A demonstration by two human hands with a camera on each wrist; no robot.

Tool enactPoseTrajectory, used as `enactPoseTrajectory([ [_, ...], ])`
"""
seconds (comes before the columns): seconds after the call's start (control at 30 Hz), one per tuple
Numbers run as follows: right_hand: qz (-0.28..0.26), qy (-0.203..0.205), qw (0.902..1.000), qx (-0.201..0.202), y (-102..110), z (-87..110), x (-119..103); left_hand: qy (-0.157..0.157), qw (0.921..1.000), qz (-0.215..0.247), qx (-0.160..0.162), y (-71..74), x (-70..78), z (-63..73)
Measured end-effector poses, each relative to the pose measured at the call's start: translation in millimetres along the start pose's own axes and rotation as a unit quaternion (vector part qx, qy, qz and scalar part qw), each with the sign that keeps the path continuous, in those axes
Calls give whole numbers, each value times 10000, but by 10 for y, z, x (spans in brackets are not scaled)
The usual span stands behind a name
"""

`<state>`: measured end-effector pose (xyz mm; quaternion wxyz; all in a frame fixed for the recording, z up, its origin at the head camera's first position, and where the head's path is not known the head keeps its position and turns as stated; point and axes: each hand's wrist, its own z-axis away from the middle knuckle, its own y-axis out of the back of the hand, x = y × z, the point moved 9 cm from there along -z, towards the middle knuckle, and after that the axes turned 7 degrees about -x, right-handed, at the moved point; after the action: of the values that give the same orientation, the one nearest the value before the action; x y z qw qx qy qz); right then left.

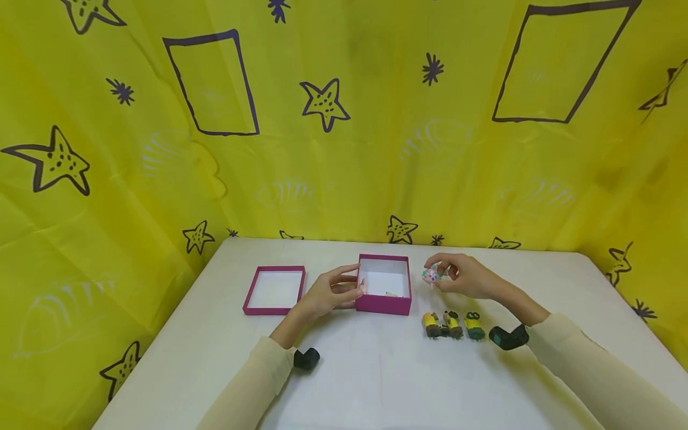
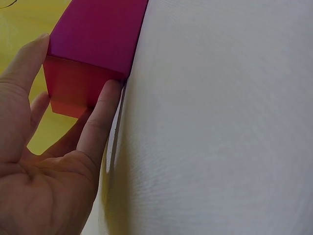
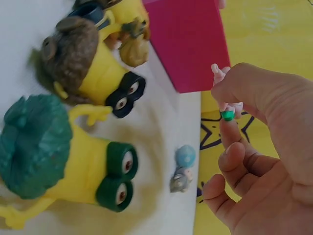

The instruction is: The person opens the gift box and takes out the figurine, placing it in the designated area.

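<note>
In the head view, a magenta box (image 1: 383, 306) with a white inside stands uncovered on the table. My left hand (image 1: 329, 292) holds its left side, and its fingers (image 2: 100, 120) press on the box wall. Something small and pale lies on the box floor, too small to make out. Right of the box, my right hand (image 1: 464, 276) pinches a small pink toy figure (image 1: 430, 275) between thumb and index finger. Part of that figure shows green in the right wrist view, where the thumb hides much of it. The other fingers of this hand are loosely bent.
A magenta box lid (image 1: 274, 310), white side up, lies left of the box. Nearer than the right hand stand three yellow Minion figurines (image 1: 474, 325) in a row. A small blue-and-grey toy (image 3: 185, 156) sits beyond them. A yellow patterned curtain (image 1: 371, 167) hangs behind the white table (image 1: 344, 382).
</note>
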<state>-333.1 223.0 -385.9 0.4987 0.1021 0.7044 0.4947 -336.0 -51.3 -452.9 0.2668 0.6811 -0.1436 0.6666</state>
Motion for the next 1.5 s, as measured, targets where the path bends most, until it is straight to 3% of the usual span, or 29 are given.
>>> enactPoseTrajectory([
  [0.57, -193, -91, 9970, -749, -203, -84, 187, 12, 9999, 117, -39, 1, -11, -4],
  [0.87, -245, -337, 9906, -1301, -320, -159, 223, 10, 10000, 48, -36, -1, 0, 1],
  [1.5, -287, -734, 9804, -1806, -377, -215, 237, -33, 10000, 42, -67, -2, 10, 0],
])
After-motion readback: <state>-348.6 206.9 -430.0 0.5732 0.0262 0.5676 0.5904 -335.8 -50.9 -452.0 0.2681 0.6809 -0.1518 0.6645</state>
